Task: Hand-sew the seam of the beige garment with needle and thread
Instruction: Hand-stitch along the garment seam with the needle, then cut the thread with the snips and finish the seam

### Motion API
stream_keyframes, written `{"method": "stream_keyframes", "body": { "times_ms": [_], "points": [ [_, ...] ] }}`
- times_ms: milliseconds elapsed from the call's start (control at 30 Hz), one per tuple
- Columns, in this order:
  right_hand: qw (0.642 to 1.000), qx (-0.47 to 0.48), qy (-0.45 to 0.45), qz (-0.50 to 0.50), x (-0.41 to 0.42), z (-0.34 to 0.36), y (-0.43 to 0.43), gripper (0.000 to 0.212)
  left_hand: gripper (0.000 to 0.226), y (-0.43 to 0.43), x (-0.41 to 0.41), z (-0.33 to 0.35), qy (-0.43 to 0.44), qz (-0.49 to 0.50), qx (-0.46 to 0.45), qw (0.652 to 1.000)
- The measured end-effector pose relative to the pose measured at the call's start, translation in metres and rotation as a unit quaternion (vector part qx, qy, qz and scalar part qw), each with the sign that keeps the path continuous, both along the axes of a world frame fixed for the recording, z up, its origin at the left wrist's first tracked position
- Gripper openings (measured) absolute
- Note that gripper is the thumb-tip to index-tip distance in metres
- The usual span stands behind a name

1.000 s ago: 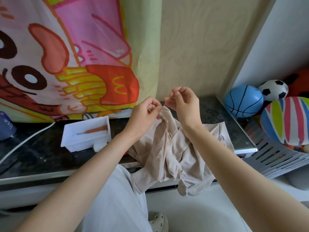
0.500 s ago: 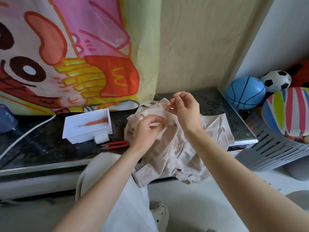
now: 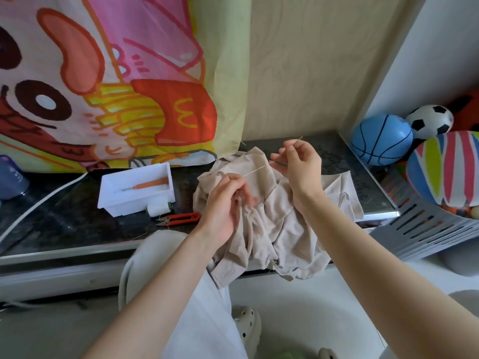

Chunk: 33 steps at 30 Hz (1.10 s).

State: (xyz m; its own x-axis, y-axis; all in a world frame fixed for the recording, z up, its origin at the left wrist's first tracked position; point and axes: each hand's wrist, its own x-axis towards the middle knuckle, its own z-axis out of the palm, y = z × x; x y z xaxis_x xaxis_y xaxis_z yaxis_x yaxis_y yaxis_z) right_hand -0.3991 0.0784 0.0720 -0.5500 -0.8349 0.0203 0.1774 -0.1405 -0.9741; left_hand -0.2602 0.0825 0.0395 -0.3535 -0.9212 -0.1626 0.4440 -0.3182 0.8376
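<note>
The left hand (image 3: 228, 203), nearest, pinches a fold of the beige garment (image 3: 285, 229) on the worktop (image 3: 77, 221), likely steadying the seam. Just beyond, the right hand (image 3: 300, 164) pinches the thread (image 3: 256, 170), taut between them, probably tightening a stitch.

Beige garment (image 3: 280, 216): matt woven cloth, soft, heavily creased, spilling over the tabletop's front edge.
Thread (image 3: 256, 170): fine, pale.
Tabletop (image 3: 64, 216): dark speckled stone look, glossy, reflective. Front edge trimmed in dull metal.
White tray (image 3: 111, 187): smooth plastic.
Snips (image 3: 184, 217): orange plastic handles, metal tips.
Hanging (image 3: 103, 73) at back edge: printed cloth, matt.
Wall panel (image 3: 311, 60): pale wood-grain finish, matt.
Blue ball (image 3: 381, 139): smooth, glossy.
Basket (image 3: 427, 224): grey slotted plastic.
</note>
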Motion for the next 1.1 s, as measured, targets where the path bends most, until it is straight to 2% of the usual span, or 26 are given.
{"method": "stream_keyframes", "body": {
  "times_ms": [100, 200, 367, 500, 567, 733, 800, 867, 1000, 1100],
  "points": [
    [0.999, 0.023, -0.029, -0.007, -0.002, -0.005, -0.002, 0.017, 0.020, 0.000, 0.007, -0.002, -0.097, -0.023, -0.021, 0.995],
    [0.998, 0.058, -0.006, 0.021, -0.001, -0.012, -0.004, 0.018, 0.015, 0.000, 0.020, -0.007, -0.190, -0.037, -0.041, 0.980],
    [0.983, 0.141, 0.067, 0.095, 0.007, -0.021, -0.017, 0.017, 0.014, -0.002, 0.045, -0.014, -0.285, 0.036, -0.075, 0.955],
    [0.951, 0.182, 0.178, 0.175, 0.026, -0.027, -0.031, 0.014, 0.014, -0.010, 0.067, -0.016, -0.290, 0.092, -0.078, 0.949],
    [0.944, 0.183, 0.181, 0.204, 0.042, -0.032, -0.038, 0.013, 0.014, -0.012, 0.076, -0.015, -0.278, 0.123, -0.069, 0.950],
    [0.937, 0.192, 0.154, 0.248, 0.086, -0.051, -0.054, 0.026, 0.021, -0.021, 0.094, -0.021, -0.261, 0.201, -0.024, 0.944],
    [0.926, 0.211, 0.180, 0.256, 0.097, -0.057, -0.059, 0.027, 0.022, -0.026, 0.100, -0.025, -0.258, 0.211, -0.009, 0.943],
    [0.903, 0.235, 0.237, 0.271, 0.104, -0.065, -0.063, 0.029, 0.019, -0.029, 0.103, -0.028, -0.249, 0.220, 0.010, 0.943],
    [0.836, 0.240, 0.389, 0.305, 0.113, -0.080, -0.056, 0.012, 0.013, -0.036, 0.108, -0.033, -0.260, 0.230, 0.023, 0.938],
    [0.755, 0.214, 0.498, 0.369, 0.122, -0.082, -0.046, 0.029, 0.012, -0.038, 0.110, -0.034, -0.274, 0.237, 0.027, 0.932]
  ]
}}
